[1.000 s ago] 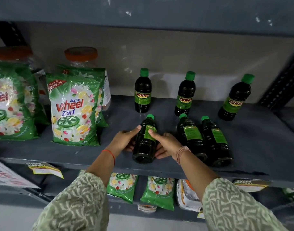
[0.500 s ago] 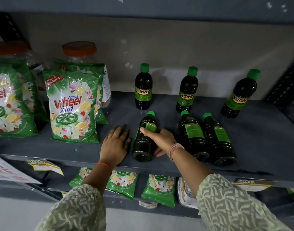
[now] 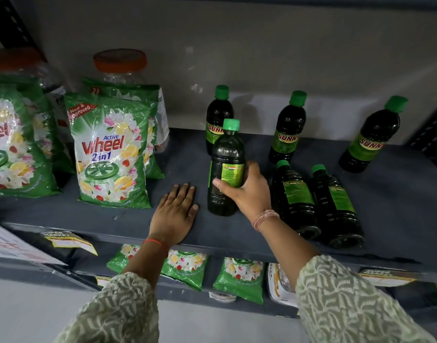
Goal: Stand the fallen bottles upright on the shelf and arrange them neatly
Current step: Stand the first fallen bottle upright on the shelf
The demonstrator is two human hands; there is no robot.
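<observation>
**Dark green bottle upright in my right hand, two bottles lying flat**

Dark green liquid fills every bottle on the grey shelf (image 3: 398, 194). My right hand (image 3: 247, 191) is wrapped around the lower body of one bottle (image 3: 226, 159), thumb across the front of its label and fingers (image 3: 252, 169) curled around the far side. That held bottle stands upright, green cap on top, base at the shelf surface near the front edge; I cannot tell whether the base is fully seated or just clear of the board.

My left hand (image 3: 175, 214) lies flat on the shelf, palm down, fingers together and empty, just left of the held bottle and not touching it.

Positions of the remaining bottles:
- Back row, upright: a left bottle (image 3: 217, 117) directly behind the held one and partly hidden by it, a middle bottle (image 3: 288, 129), and a right bottle (image 3: 372, 137) well apart from the others.
- Front right, lying down: two fallen bottles, one nearer my wrist (image 3: 293, 196) and one beside it (image 3: 336, 204), side by side, caps toward the back wall and bases toward the shelf edge.

At the left stand detergent packs (image 3: 111, 152), with orange-lidded jars (image 3: 119, 64) behind them. More green packs (image 3: 239, 276) lie on the lower shelf.
</observation>
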